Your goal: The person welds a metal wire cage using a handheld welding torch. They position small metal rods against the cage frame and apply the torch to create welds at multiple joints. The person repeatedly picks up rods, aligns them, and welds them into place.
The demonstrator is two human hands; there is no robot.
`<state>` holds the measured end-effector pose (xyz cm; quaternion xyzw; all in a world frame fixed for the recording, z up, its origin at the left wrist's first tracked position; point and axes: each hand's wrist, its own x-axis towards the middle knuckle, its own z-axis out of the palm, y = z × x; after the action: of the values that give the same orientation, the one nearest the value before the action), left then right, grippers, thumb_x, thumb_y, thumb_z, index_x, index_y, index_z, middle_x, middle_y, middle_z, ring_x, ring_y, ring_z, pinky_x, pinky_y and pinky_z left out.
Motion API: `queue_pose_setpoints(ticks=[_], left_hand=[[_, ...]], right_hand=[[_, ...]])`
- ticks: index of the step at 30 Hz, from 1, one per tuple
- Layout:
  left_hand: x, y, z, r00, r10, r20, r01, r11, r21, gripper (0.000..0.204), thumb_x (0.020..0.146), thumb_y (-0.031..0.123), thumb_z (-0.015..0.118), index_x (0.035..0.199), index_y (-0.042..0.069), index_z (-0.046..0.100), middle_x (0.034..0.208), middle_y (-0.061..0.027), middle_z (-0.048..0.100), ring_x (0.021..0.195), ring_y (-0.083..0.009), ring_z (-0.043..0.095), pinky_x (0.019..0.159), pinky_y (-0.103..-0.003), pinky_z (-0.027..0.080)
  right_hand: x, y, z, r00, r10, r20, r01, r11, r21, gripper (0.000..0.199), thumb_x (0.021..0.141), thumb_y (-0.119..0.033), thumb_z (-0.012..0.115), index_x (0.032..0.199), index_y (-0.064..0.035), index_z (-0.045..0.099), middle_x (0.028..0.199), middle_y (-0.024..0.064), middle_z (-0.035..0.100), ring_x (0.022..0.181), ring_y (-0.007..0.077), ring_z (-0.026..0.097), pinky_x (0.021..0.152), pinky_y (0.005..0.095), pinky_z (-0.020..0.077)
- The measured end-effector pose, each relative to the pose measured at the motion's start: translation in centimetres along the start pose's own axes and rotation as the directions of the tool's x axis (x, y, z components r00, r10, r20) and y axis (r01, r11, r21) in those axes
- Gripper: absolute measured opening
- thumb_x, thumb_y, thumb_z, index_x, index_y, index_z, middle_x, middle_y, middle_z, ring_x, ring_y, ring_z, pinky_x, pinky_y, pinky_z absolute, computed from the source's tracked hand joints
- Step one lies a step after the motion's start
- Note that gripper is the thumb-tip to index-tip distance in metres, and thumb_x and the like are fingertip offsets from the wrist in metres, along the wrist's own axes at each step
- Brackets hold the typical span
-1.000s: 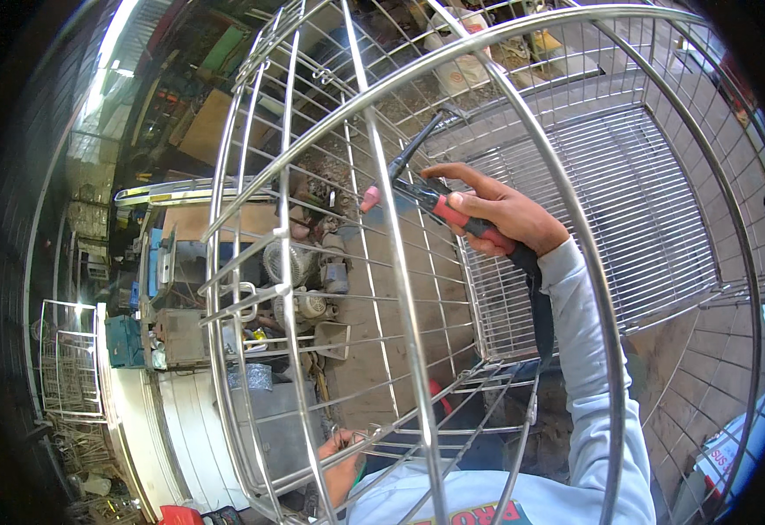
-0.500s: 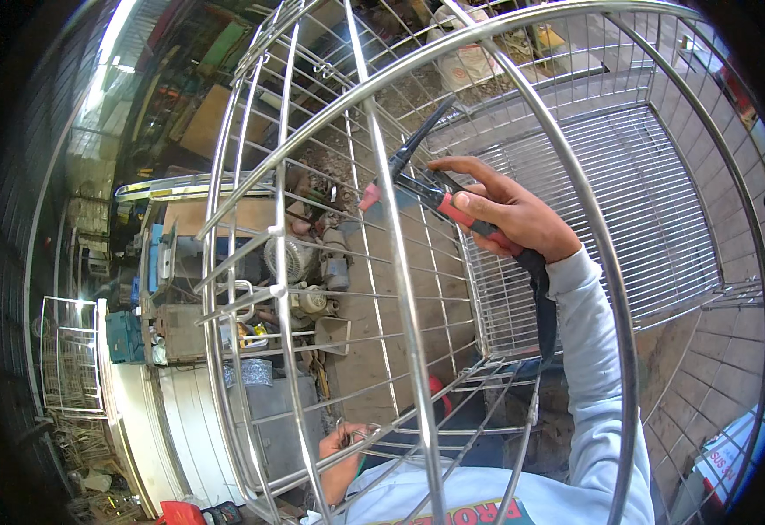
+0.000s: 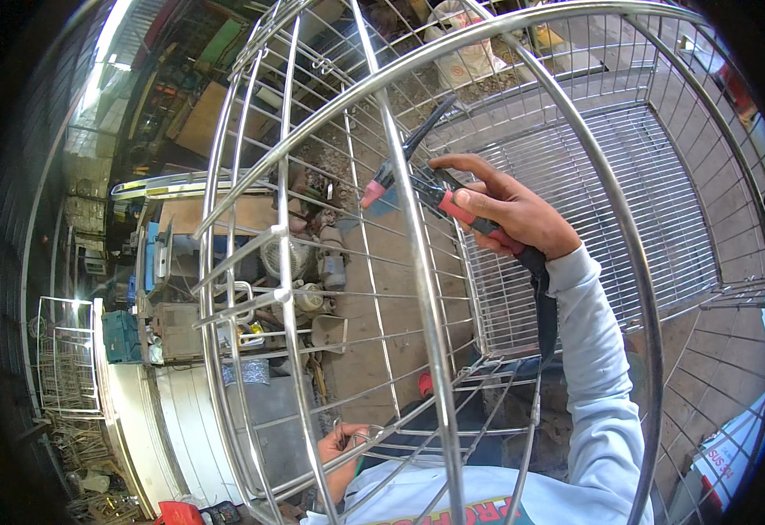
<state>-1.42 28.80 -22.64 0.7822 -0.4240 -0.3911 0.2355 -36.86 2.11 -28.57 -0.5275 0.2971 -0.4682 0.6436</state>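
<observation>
Torch (image 3: pixel 417 188) with a red-and-black handle and a pink tip sits in the right hand (image 3: pixel 509 214), up in the middle of the head view, inside a big cage (image 3: pixel 400 262) of shiny steel rods. The fingers are wrapped around the handle, thumb on top, so the pink tip points left and slightly down at one of the thick upright bars (image 3: pixel 408 236); it lies just beside that bar, though I cannot tell if it touches. A dark cable (image 3: pixel 544 297) runs from the handle back along the grey sleeve (image 3: pixel 597 376), probably kept close to the arm so it stays out of the rods.

Low in the same view, the left hand (image 3: pixel 340 448) is closed on a thin rod near the bottom of the cage, by what looks like a small ring. That hold seems meant to steady the frame.

Beyond the rods, on the left, a cluttered workbench (image 3: pixel 225 297) carries a small motor, boxes and tools. Another, smaller wire frame (image 3: pixel 66 359) stands at the far left, and a flat mesh panel (image 3: pixel 610 210) lies to the right behind the torch hand.
</observation>
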Motion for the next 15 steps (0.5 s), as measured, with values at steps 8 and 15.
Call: queue_pose_setpoints(ticks=[8,15], left_hand=[[0.3,-1.1,-0.6,0.999,0.036,0.015,-0.037,0.997,0.072,0.017,0.099,0.015,0.072,0.106,-0.001,0.073,0.088,-0.0006,0.071,0.078,-0.0046,0.057,0.070,-0.022,0.046],[0.9,-1.9,-0.8,0.999,0.041,0.012,-0.042,0.995,0.094,0.016,0.098,0.014,0.072,0.107,0.000,0.074,0.089,-0.0021,0.071,0.081,-0.0070,0.060,0.074,-0.024,0.047]], right_hand=[[0.0,-0.3,0.0,0.999,0.039,-0.005,-0.039,0.999,-0.003,0.062,0.100,-0.041,0.062,0.153,-0.0136,0.044,0.083,0.0003,0.060,0.060,0.0070,0.051,0.051,0.0231,0.0405],[-0.7,0.7,0.3,0.980,0.090,-0.177,-0.118,0.981,-0.152,0.057,0.102,-0.032,0.062,0.153,-0.0115,0.046,0.097,0.0050,0.069,0.060,0.0052,0.055,0.051,0.0207,0.0441]])
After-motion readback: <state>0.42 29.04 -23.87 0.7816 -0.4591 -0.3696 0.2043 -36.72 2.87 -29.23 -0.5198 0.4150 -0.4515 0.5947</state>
